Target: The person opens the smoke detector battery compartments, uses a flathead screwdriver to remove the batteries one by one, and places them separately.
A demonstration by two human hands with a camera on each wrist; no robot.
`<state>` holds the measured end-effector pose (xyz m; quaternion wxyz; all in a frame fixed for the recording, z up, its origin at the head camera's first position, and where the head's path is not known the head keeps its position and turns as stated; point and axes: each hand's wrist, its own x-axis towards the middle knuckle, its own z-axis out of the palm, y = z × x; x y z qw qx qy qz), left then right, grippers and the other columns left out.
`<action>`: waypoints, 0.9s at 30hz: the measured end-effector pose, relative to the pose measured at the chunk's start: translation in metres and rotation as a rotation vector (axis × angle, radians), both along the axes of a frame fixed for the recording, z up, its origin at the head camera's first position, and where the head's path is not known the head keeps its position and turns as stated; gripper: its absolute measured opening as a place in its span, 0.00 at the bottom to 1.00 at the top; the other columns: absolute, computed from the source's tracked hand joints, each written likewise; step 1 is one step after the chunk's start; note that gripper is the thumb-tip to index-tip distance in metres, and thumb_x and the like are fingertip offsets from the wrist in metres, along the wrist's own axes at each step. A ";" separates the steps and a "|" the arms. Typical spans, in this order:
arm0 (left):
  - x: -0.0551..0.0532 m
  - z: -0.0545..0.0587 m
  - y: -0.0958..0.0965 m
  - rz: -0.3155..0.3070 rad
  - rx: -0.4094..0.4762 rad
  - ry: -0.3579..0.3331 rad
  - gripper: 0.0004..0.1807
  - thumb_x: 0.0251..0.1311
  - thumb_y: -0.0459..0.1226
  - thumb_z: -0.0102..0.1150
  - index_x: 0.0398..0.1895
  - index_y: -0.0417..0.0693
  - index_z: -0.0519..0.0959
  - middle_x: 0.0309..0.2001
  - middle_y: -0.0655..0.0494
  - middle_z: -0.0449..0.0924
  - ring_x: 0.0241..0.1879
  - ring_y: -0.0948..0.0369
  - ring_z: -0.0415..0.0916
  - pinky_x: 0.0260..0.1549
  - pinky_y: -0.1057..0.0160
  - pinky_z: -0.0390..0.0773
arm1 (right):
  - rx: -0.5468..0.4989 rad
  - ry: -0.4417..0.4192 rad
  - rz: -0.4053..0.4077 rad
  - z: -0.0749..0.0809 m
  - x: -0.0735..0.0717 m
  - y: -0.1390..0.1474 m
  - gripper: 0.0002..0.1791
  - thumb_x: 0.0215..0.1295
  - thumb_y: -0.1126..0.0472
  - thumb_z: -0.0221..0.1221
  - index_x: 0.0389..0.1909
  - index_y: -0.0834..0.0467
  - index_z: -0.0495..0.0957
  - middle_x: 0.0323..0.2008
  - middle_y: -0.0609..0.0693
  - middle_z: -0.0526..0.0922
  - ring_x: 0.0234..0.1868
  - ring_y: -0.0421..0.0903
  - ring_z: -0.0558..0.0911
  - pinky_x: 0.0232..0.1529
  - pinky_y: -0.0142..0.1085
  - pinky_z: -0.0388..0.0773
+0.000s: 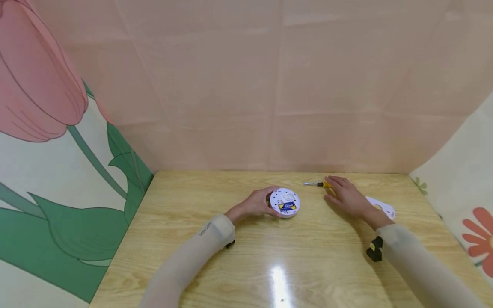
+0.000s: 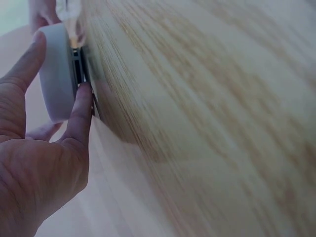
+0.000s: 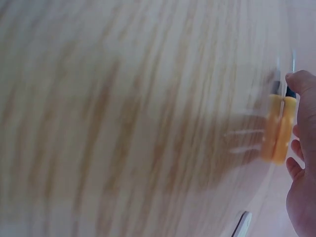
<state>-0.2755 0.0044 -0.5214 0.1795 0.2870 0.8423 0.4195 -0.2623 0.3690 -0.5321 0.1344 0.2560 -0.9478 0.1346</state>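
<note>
My left hand (image 1: 259, 202) grips the edge of a round white device (image 1: 278, 197), its thumb on the near side and fingers on the far side. A label and a blue-and-yellow patch show on the face that is turned up. In the left wrist view the device's white side (image 2: 55, 74) stands between thumb and fingers, close to the table. My right hand (image 1: 348, 197) is over a screwdriver (image 3: 284, 131) with a yellow handle, black collar and metal shaft. Its fingers are loosely bent at the handle, with the thumb apart from it; whether they touch it is unclear.
A flat white plate (image 1: 388, 209) with a hole lies beside the right wrist, partly hidden by it. Both hands are over a wood-grain table (image 1: 308, 252). A pink backdrop (image 1: 215, 107) rises behind its far edge, with flower-patterned cloth at both sides.
</note>
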 end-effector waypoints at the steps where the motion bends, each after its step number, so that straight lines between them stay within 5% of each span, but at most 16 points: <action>1: 0.000 0.000 0.000 0.001 -0.002 -0.003 0.57 0.37 0.48 0.81 0.74 0.51 0.61 0.66 0.58 0.71 0.61 0.66 0.70 0.64 0.65 0.66 | 0.001 -0.006 0.002 -0.001 -0.001 0.000 0.36 0.62 0.56 0.66 0.66 0.68 0.66 0.64 0.69 0.69 0.63 0.68 0.67 0.58 0.65 0.64; 12: 0.001 0.000 -0.001 -0.006 -0.002 0.011 0.57 0.38 0.49 0.80 0.74 0.50 0.60 0.69 0.59 0.67 0.63 0.66 0.68 0.65 0.64 0.64 | -0.051 0.078 0.075 -0.015 -0.017 -0.005 0.33 0.59 0.63 0.67 0.65 0.67 0.70 0.60 0.67 0.74 0.61 0.67 0.72 0.58 0.63 0.67; 27: 0.001 -0.002 -0.001 0.006 -0.003 0.014 0.57 0.38 0.49 0.80 0.74 0.51 0.61 0.68 0.60 0.68 0.61 0.67 0.70 0.66 0.63 0.64 | -0.078 0.061 0.081 -0.020 -0.023 -0.003 0.25 0.62 0.67 0.64 0.60 0.65 0.75 0.58 0.65 0.77 0.57 0.65 0.76 0.53 0.61 0.72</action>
